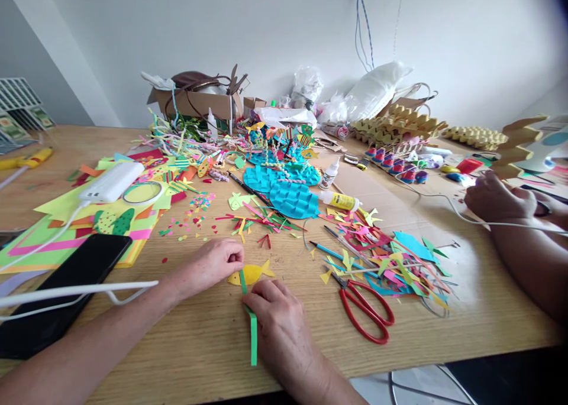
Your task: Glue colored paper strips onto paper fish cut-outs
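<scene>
A narrow green paper strip point(253, 340) runs between my two hands across a yellow paper fish point(254, 274) on the table. My left hand point(220, 257) is closed, its fingertips pinching the strip's far end just above the fish. Close below the fish, my right hand point(277, 310) grips the same strip between thumb and fingers, and the loose end hangs down toward me. The fish lies flat, its tail to the right and its middle partly covered by the strip. Red-handled scissors point(366, 310) rest to the right of my right hand.
Paper scraps point(399, 263) are heaped at right, near a glue bottle point(341, 201) and blue paper discs point(293, 198). A black phone point(75, 281) and a white power bank point(112, 182) lie at left. A co-worker's hands point(506, 201) are busy at far right beside egg cartons point(474, 137).
</scene>
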The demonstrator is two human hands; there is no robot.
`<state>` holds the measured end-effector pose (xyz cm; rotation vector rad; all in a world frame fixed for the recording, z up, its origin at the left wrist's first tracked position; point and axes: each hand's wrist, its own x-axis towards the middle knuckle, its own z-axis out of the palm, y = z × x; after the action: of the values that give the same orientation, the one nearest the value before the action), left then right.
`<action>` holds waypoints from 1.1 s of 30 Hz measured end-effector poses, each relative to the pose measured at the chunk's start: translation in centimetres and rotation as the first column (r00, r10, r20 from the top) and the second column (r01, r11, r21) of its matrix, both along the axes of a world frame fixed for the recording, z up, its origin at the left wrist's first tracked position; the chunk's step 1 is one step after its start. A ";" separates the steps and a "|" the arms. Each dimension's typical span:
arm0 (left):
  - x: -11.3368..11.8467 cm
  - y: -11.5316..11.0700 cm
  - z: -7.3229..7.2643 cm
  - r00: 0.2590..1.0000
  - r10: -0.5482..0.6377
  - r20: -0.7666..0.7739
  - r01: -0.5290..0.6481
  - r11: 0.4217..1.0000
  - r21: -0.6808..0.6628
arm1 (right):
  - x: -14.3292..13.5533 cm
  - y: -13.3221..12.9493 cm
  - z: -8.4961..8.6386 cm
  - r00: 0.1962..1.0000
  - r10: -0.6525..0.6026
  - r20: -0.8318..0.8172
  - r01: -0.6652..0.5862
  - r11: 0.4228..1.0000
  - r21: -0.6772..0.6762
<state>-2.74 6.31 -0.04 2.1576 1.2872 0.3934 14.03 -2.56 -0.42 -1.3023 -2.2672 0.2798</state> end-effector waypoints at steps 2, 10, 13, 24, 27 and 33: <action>0.0 0.0 0.0 1.000 0.000 -0.003 0.000 1.000 0.002 | 0.0 0.0 0.1 1.000 0.001 0.001 -0.001 1.000 -0.001; 0.2 0.0 0.0 1.000 0.011 -0.024 -0.010 1.000 0.017 | -0.1 0.0 0.3 1.000 -0.006 0.028 0.007 1.000 -0.014; 0.2 0.0 0.0 0.999 0.018 -0.030 -0.017 1.000 0.026 | 0.0 -0.1 0.3 0.999 -0.006 0.041 0.007 1.000 -0.020; 0.3 -0.2 0.3 0.999 0.010 -0.037 -0.008 0.998 0.054 | 0.4 -1.1 0.7 0.996 0.061 0.061 -0.060 0.998 -0.016; 0.4 -0.2 0.5 0.999 0.014 -0.038 -0.011 0.997 0.073 | 0.7 -2.0 0.8 0.994 0.101 0.044 -0.101 0.995 -0.011; 0.3 -0.6 1.6 1.000 0.002 -0.028 0.002 0.990 0.138 | 3.3 -3.6 1.5 0.959 0.283 0.030 -0.285 0.955 0.079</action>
<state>-2.44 5.75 1.57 2.2854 1.3095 0.4652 17.33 -6.12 1.04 -0.9390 -2.4538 0.2705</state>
